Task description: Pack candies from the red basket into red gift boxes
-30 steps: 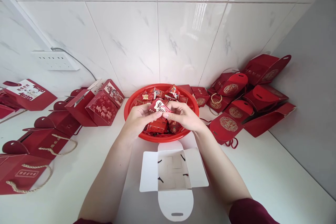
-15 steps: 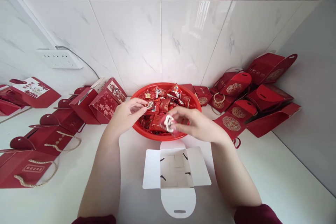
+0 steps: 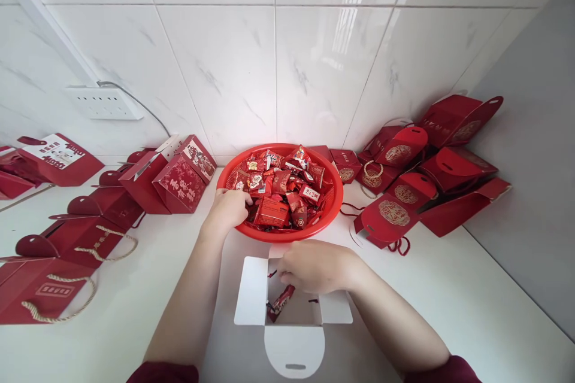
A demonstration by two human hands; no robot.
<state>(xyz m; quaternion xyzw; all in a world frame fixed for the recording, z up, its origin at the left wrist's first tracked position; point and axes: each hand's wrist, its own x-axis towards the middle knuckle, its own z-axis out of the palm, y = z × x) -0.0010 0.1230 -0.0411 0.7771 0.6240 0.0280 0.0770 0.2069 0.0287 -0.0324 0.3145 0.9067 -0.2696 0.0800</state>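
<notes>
Red-wrapped candy [image 3: 281, 304]: lying aslant inside the open white-lined box [image 3: 294, 347], toward its left side. Right hand [image 3: 317, 266]: at the box opening, fingers curled near the candy; hold cannot be told. Left hand [image 3: 230, 210]: at left edge of red plastic basket [image 3: 336, 198] of wrapped sweets [image 3: 272, 212], fingers bent, grip unclear.

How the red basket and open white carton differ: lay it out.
The red basket is rounded; the white carton is boxy. The basket holds a heap of wrapped candies; inside the carton, one red-wrapped candy shows. The basket sits behind the carton. Both are open on top.
</notes>
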